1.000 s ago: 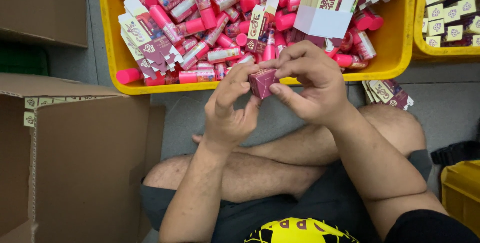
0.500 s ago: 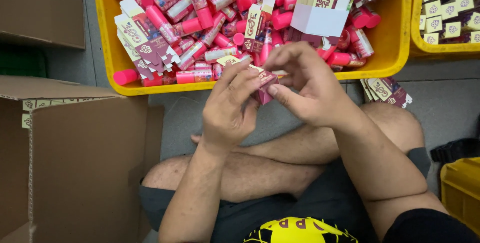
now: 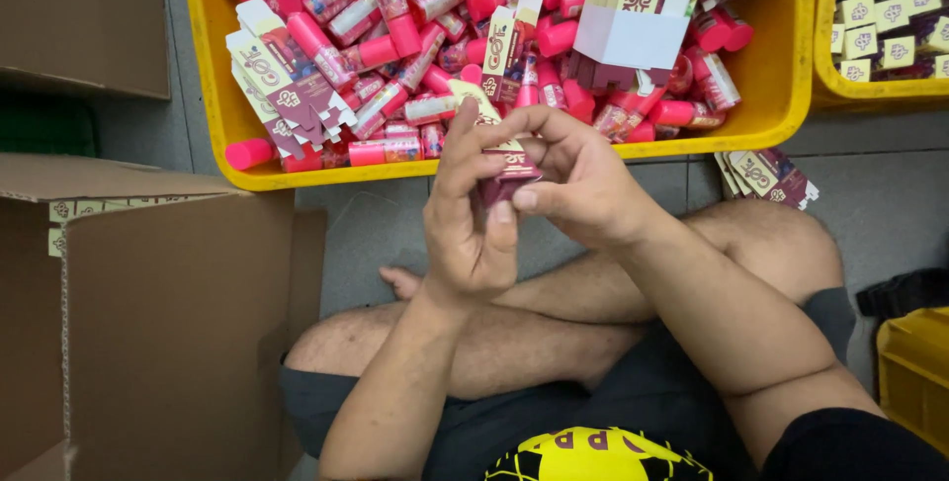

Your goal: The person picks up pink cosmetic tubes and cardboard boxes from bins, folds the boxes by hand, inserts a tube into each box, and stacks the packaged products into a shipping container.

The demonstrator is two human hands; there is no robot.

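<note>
Both hands meet over my crossed legs, gripping one small maroon carton (image 3: 509, 173) between them. My left hand (image 3: 473, 214) holds it from the left with fingers raised along its side. My right hand (image 3: 571, 176) pinches it from the right, thumb under the box and fingers curled over its top flap. Just beyond the hands stands a yellow bin (image 3: 781, 86) heaped with pink tubes (image 3: 386, 150) and several flat, unfolded cartons (image 3: 282, 76).
An open brown cardboard box (image 3: 148, 313) stands at my left. A small stack of flat cartons (image 3: 766, 176) lies on the grey floor by my right knee. A second yellow bin (image 3: 875, 90) of small cream boxes sits at top right; another yellow crate (image 3: 914, 372) at lower right.
The carton was end-on between the fingertips; now both hands have closed in around it, the left fingers lifted along its side and the right fingers folded over its top.
</note>
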